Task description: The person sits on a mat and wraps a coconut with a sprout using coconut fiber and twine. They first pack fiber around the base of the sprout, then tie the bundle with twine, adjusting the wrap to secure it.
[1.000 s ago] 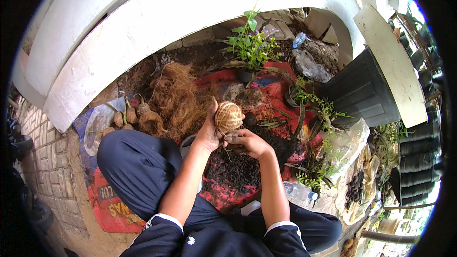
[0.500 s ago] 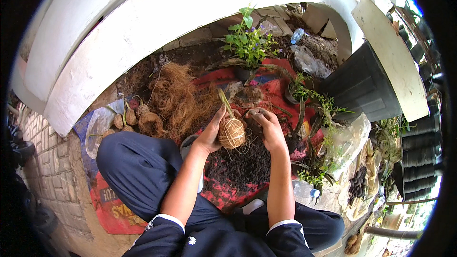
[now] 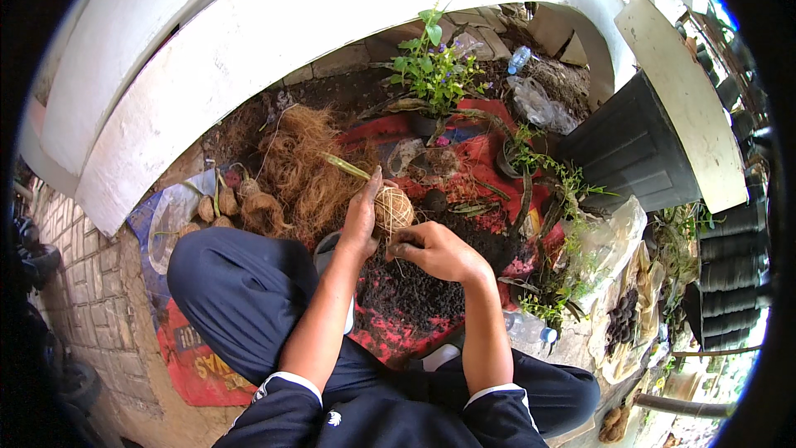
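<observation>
A tan ball of coconut fibre wrapped in pale string (image 3: 393,209) is held over the dark soil, with a thick green plant stem (image 3: 344,167) sticking out toward the upper left. My left hand (image 3: 362,214) is closed round the ball's left side. Pinched at the ball's lower right is my right hand (image 3: 439,250), its fingertips on a thin loose end of string that shows only faintly. Below both hands lies a heap of black soil (image 3: 423,294) on a red sheet (image 3: 377,340).
A pile of brown coconut fibre (image 3: 303,158) lies left of my hands, beside several finished-looking fibre balls (image 3: 249,199). Ahead stands a potted plant with purple flowers (image 3: 435,75). To the right are a black tub (image 3: 634,149), clear plastic bags (image 3: 618,245) and a plastic bottle (image 3: 531,330).
The ball has been tilted so its stem points left instead of nearly upright. My right hand has come down and inward to the ball's lower right side.
</observation>
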`<state>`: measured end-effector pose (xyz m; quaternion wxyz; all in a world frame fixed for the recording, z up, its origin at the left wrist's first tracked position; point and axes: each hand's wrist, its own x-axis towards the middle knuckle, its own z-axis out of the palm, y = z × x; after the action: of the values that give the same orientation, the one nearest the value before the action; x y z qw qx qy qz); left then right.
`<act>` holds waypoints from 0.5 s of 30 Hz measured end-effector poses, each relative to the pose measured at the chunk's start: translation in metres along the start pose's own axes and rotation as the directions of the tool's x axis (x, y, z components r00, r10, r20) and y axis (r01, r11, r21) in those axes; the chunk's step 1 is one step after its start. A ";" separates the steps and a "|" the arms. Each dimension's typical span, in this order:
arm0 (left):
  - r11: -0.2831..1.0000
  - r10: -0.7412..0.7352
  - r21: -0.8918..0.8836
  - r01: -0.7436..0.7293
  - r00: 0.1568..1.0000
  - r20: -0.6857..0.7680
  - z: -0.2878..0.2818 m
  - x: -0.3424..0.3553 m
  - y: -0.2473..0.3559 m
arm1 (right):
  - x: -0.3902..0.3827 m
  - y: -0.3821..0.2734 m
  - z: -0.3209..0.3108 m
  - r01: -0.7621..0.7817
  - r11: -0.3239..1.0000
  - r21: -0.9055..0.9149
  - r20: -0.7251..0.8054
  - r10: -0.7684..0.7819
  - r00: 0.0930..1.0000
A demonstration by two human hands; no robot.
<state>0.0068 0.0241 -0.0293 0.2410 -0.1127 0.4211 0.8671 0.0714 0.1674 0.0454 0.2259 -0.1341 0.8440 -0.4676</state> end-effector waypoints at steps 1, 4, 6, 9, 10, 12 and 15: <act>0.998 -0.006 -0.062 0.004 0.999 -0.032 -0.001 0.001 0.000 | 0.002 0.004 0.002 -0.006 1.000 0.002 0.037 0.006 0.999; 0.965 -0.063 -0.261 0.031 0.991 -0.115 -0.006 0.002 0.002 | 0.010 0.017 0.007 0.026 0.997 0.074 0.144 -0.037 0.989; 0.949 -0.035 -0.316 0.002 0.994 -0.100 -0.007 0.002 0.001 | 0.012 0.024 0.007 -0.002 0.997 0.080 0.174 -0.012 0.985; 0.943 0.005 -0.331 -0.044 0.993 -0.119 -0.009 0.001 0.001 | 0.013 0.027 0.006 0.008 0.994 0.105 0.230 -0.032 0.973; 0.946 0.008 -0.321 -0.050 0.991 -0.131 -0.009 0.002 0.000 | 0.012 0.026 0.005 0.017 0.994 0.111 0.256 -0.045 0.966; 0.961 0.023 -0.269 -0.063 0.989 -0.149 -0.010 0.003 -0.001 | 0.010 0.021 0.003 0.051 0.973 0.224 0.279 -0.115 0.953; 0.980 0.053 -0.181 -0.086 0.982 -0.180 -0.011 0.004 -0.003 | 0.005 0.010 -0.002 0.097 0.946 0.308 0.282 -0.188 0.941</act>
<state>0.0043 0.0181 -0.0401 0.1612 -0.1956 0.3603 0.8977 0.0658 0.1717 0.0360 0.3372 -0.2322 0.7085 -0.5748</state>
